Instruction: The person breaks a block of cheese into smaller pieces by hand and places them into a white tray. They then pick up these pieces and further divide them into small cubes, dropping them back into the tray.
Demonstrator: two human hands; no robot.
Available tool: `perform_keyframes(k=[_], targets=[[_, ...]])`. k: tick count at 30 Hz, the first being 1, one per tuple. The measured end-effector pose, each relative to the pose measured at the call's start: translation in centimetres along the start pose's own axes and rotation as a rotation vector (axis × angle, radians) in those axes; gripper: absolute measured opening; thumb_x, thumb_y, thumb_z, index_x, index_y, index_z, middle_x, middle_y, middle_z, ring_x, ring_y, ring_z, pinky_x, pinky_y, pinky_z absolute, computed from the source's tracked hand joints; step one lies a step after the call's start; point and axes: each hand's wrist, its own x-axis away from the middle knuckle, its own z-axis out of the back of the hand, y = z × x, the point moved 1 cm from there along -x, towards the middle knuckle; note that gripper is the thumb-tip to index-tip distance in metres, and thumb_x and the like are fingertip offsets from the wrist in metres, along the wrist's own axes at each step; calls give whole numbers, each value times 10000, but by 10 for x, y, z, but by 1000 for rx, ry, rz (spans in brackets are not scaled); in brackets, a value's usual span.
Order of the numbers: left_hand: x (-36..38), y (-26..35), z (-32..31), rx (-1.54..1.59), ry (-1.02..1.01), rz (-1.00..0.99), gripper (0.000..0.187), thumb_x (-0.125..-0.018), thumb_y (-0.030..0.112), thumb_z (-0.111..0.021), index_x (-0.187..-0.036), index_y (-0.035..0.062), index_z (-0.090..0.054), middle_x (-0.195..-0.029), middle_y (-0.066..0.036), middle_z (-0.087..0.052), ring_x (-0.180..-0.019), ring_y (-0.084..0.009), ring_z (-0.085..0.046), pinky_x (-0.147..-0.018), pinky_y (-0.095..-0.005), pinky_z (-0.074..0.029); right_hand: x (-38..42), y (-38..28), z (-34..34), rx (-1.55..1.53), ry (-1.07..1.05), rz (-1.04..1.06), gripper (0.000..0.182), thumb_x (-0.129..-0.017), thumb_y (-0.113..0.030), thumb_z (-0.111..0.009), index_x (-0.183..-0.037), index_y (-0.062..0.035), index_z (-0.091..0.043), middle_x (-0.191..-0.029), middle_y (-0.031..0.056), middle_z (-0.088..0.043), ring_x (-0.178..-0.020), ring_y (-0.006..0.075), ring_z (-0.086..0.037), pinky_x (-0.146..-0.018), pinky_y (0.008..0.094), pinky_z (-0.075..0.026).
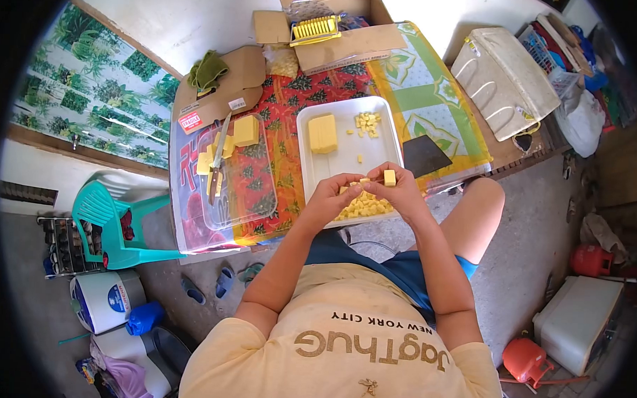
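Note:
Above the near end of a white tray (307, 172), my two hands almost meet at the fingertips. My left hand (330, 199) is closed in a pinch; what lies in its fingers is too small to make out. A small yellow block (389, 177) sits in the fingers of my right hand (399, 193), which is closed too. Many small yellow cubes (362, 206) are heaped in the tray beneath both hands. Farther up the tray are a large yellow block (323, 134) and a smaller group of cubes (367, 123).
Left of the tray, a knife (217, 160) lies across yellow blocks (246, 130) on a clear plastic tray (256, 209). Behind are an open cardboard box (348, 54) and a green cloth (208, 69). A dark flat sheet (426, 156) lies right; a green chair (114, 220) stands left.

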Motion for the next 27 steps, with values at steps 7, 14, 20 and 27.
perform_keyframes(k=[7, 14, 20, 27], targets=[[2, 5, 2, 58, -5, 24, 258, -937, 230, -598, -1095, 28, -625, -623, 73, -464, -521, -6, -377, -467, -175, -300, 5, -11, -3, -123, -40, -51, 164, -801, -93, -745, -909, -48, -630, -810, 6, -620, -746, 79, -599, -635, 233, -510], [1, -1, 6, 66, -25, 25, 230, -945, 203, -581, -1065, 13, -633, -620, 72, -467, -526, -5, -384, -474, -175, -306, 4, -8, 0, -177, -61, -105, 159, -803, -80, -729, -916, -41, -624, -827, 12, -616, -747, 97, -611, -637, 248, -516], [0, 2, 10, 28, 53, 18, 216, -941, 199, -585, -1062, 28, -637, -634, 71, -479, -532, -2, -392, -474, -170, -320, 4, -14, -5, -157, 35, -136, 189, -788, -88, -714, -944, -42, -619, -846, 13, -616, -747, 96, -609, -623, 249, -517], [-6, -12, 24, -129, 144, -40, 216, -926, 201, -607, -1034, 20, -649, -715, 55, -538, -589, -10, -429, -517, -182, -359, -10, 17, 6, 283, 68, -53, 238, -770, -167, -742, -922, -23, -628, -788, 26, -636, -707, 83, -605, -611, 232, -479]])
